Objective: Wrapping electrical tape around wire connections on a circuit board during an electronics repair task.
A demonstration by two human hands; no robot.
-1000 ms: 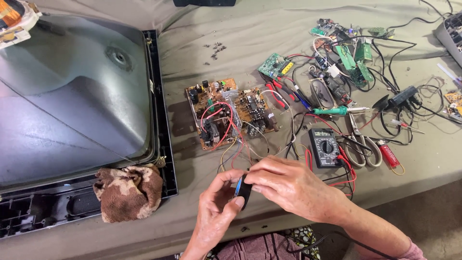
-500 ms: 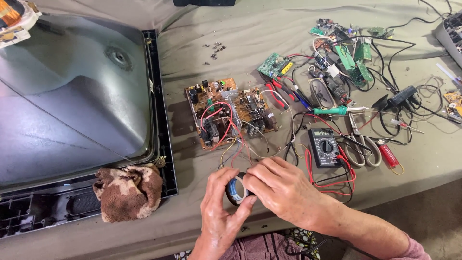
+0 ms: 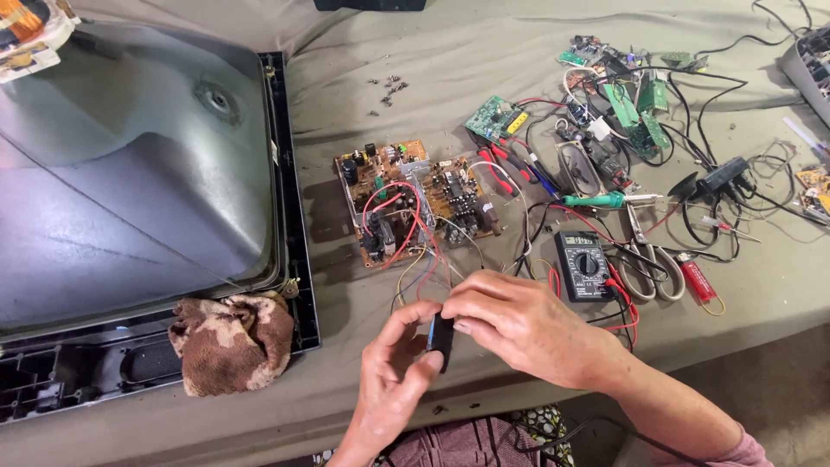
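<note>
Head view, lower centre, left hand and right hand both pinching a tape roll (black, edge-on), circuit board just above.

A desk draped in olive-grey cloth carries a large grey picture tube in a black frame, a brown crumpled rag, a brown wired circuit board, a black multimeter, grey-handled scissors and a red lighter.
</note>
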